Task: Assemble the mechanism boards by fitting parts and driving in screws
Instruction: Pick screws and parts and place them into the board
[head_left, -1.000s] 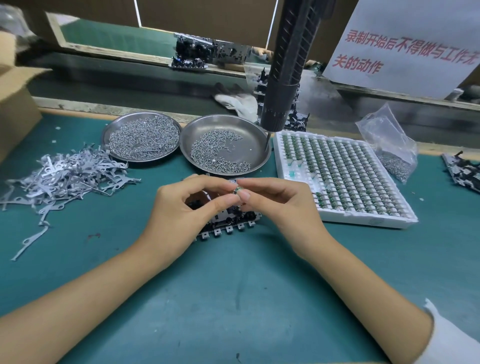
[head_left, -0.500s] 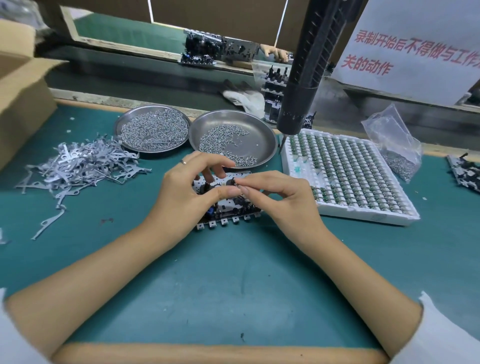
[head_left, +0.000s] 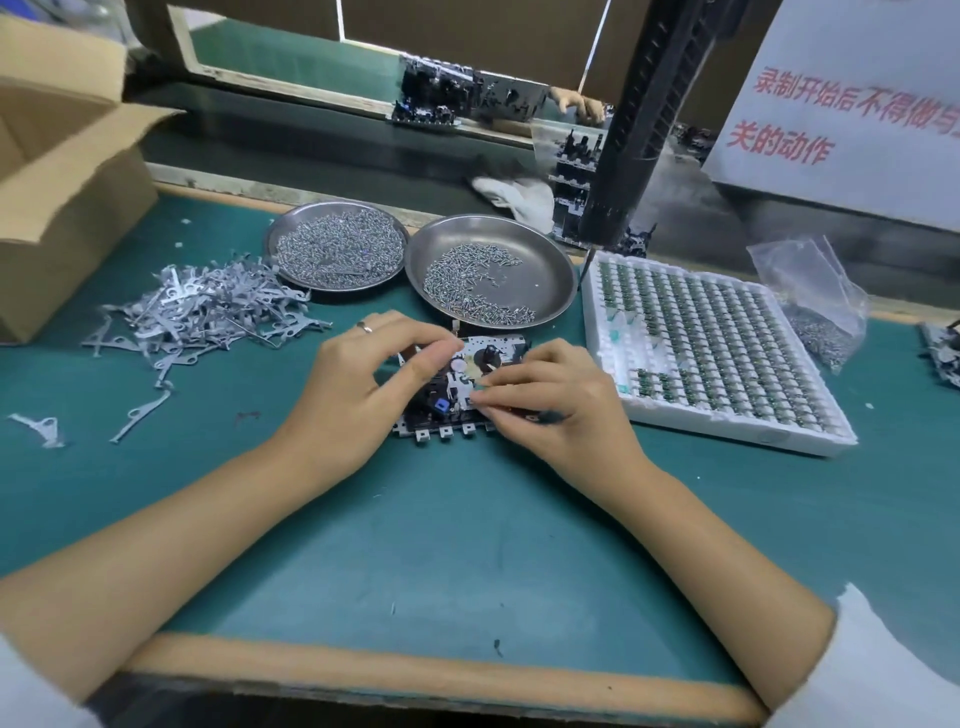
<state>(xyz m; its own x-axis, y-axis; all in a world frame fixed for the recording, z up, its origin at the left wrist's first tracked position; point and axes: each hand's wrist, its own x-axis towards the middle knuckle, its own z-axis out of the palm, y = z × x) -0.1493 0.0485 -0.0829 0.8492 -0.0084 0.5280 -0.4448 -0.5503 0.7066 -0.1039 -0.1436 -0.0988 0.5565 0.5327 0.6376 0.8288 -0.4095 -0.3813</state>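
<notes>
Head view: mechanism board (head_left: 462, 384) is lying flat on the green mat (head_left: 467, 545), long axis left-right, dead centre between both hands. Left hand (head_left: 358, 395) is curling its fingers over the board's left half, steadying it. Right hand (head_left: 561, 405) is pinching something small at the board's right edge; what, I cannot tell. Screw dish (head_left: 540, 280) is sitting just behind the board, parts tray (head_left: 727, 431) just right of the right hand. Screwdriver (head_left: 639, 130) is hanging above the tray's back-left corner.
</notes>
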